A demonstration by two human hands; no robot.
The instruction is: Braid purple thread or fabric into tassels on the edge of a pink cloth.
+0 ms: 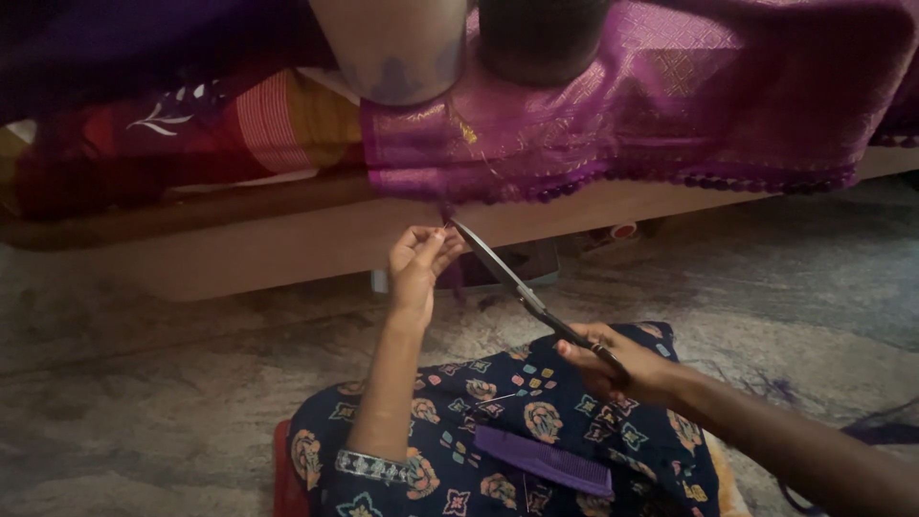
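You are sitting on a grey stone floor [144,383] facing a low wooden platform [287,254], with a purple cloth [651,115] draped over its edge and bead trim along the hem. Two round vessels [402,43] weigh the cloth down above. By the look of it, you are at the trimming step: the hanging threads [448,213] at the hem are being snipped. Your left hand [419,266] pinches those threads between closed fingertips, just below the hem. Your right hand [622,364] is clenched through the handles of the scissors [517,287], whose tip touches the pinched spot. The next cut calls for keeping the blade clear of the cloth and your fingertips. Open floor lies left and right; your lap holds a purple comb [544,460].
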